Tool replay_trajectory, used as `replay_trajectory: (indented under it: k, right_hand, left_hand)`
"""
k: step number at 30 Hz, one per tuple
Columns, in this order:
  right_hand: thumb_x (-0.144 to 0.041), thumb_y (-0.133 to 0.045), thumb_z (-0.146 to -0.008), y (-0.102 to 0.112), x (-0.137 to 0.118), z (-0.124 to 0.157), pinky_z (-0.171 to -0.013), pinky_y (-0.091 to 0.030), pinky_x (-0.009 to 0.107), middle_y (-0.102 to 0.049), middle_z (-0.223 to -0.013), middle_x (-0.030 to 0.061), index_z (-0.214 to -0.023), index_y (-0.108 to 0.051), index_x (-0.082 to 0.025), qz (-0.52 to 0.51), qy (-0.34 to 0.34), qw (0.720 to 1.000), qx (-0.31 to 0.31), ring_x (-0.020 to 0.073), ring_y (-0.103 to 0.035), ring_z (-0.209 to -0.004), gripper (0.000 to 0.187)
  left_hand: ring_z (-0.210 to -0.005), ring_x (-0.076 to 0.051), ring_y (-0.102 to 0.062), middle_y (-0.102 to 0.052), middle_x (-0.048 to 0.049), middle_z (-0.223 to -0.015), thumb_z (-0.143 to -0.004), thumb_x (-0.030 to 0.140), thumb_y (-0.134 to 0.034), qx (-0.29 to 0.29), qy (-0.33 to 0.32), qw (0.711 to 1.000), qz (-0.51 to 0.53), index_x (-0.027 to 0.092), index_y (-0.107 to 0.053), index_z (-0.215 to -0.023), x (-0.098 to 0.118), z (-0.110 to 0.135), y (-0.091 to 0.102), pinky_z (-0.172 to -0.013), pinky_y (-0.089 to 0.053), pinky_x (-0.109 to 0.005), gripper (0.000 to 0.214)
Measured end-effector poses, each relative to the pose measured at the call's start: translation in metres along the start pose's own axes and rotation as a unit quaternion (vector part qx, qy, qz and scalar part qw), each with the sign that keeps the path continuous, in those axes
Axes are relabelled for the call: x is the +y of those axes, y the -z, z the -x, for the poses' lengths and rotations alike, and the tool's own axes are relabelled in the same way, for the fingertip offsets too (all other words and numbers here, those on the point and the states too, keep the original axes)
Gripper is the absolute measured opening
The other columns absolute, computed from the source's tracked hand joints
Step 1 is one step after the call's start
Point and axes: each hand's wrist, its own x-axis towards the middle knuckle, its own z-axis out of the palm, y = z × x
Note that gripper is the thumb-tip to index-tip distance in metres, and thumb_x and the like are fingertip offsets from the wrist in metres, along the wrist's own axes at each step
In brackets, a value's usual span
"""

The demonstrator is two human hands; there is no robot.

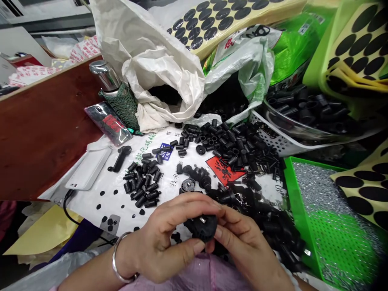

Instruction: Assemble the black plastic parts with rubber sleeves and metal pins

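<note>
Between my two hands is a round black plastic part (202,228) with a small shiny metal piece on its upper face. My left hand (169,238), with a silver bangle at the wrist, curls around its left side, thumb below and fingers over the top. Thumb and fingers of my right hand (238,230) pinch its right edge. Just beyond my hands lies a black disc-shaped part (188,185) with a ribbed rim. A cluster of short black cylinders (144,184) lies to the left, and a larger heap of black cylinders (230,139) sits farther back.
A green tray (312,238) of small metal pins stands at the right. Behind it is a clear bowl (306,121) of black tubes. Open plastic sacks (169,76) line the back. A phone (107,123), a white power bank (88,167) and a netted flask (117,95) are at the left.
</note>
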Motion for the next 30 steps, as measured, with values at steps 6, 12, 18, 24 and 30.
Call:
replay_trajectory:
  k: [6, 12, 18, 24, 30]
  right_hand:
    - [-0.027, -0.058, -0.080, -0.006, -0.007, 0.001, -0.058, -0.044, 0.022, -0.052, -0.070, -0.0024, -0.088, -0.059, -0.019, 0.007, -0.006, 1.000, -0.007, 0.0062, -0.052, -0.056, 0.011]
    - [-0.026, -0.053, -0.082, -0.004, -0.004, 0.006, -0.059, -0.046, 0.023, -0.057, -0.075, -0.0003, -0.095, -0.057, -0.020, 0.056, 0.019, 0.998, 0.017, 0.0084, -0.054, -0.061, 0.014]
    - [-0.025, -0.047, -0.085, -0.002, 0.000, 0.001, -0.056, -0.045, 0.023, -0.058, -0.070, 0.0000, -0.103, -0.054, -0.018, 0.220, 0.104, 0.969, 0.033, 0.0097, -0.055, -0.060, 0.020]
    - [-0.027, -0.036, -0.089, -0.007, -0.002, -0.011, -0.047, -0.042, 0.019, -0.058, -0.066, -0.0021, -0.108, -0.048, -0.016, 0.280, 0.082, 0.956, 0.023, 0.0070, -0.052, -0.051, 0.025]
    - [-0.020, -0.046, -0.085, -0.008, -0.004, -0.016, -0.059, -0.049, 0.024, -0.062, -0.076, 0.0008, -0.108, -0.050, -0.017, 0.402, 0.173, 0.896, 0.069, 0.0103, -0.058, -0.063, 0.023]
  left_hand:
    - [-0.100, -0.021, -0.058, -0.060, -0.0114, -0.109, -0.083, 0.008, -0.046, 0.024, -0.011, 0.999, -0.027, 0.016, -0.058, -0.113, 0.008, -0.006, 0.000, -0.086, -0.049, -0.032, 0.033]
    - [-0.103, -0.022, -0.059, -0.060, -0.0094, -0.115, -0.080, 0.005, -0.052, 0.049, 0.011, 0.996, -0.070, 0.023, -0.058, -0.115, 0.004, -0.005, -0.002, -0.086, -0.050, -0.033, 0.040]
    - [-0.098, -0.021, -0.062, -0.065, -0.0076, -0.107, -0.081, 0.008, -0.054, 0.138, 0.042, 0.989, -0.037, 0.022, -0.066, -0.102, -0.011, 0.001, -0.006, -0.086, -0.051, -0.033, 0.028]
    - [-0.099, -0.021, -0.060, -0.067, -0.0065, -0.103, -0.083, 0.017, -0.055, 0.250, 0.095, 0.962, 0.052, 0.022, -0.069, -0.096, -0.035, 0.008, -0.011, -0.094, -0.044, -0.036, 0.019]
    - [-0.082, -0.018, -0.065, -0.069, -0.0078, -0.095, -0.080, 0.023, -0.059, 0.327, 0.141, 0.913, 0.199, 0.018, -0.069, -0.092, -0.041, -0.002, -0.018, -0.083, -0.050, -0.032, 0.016]
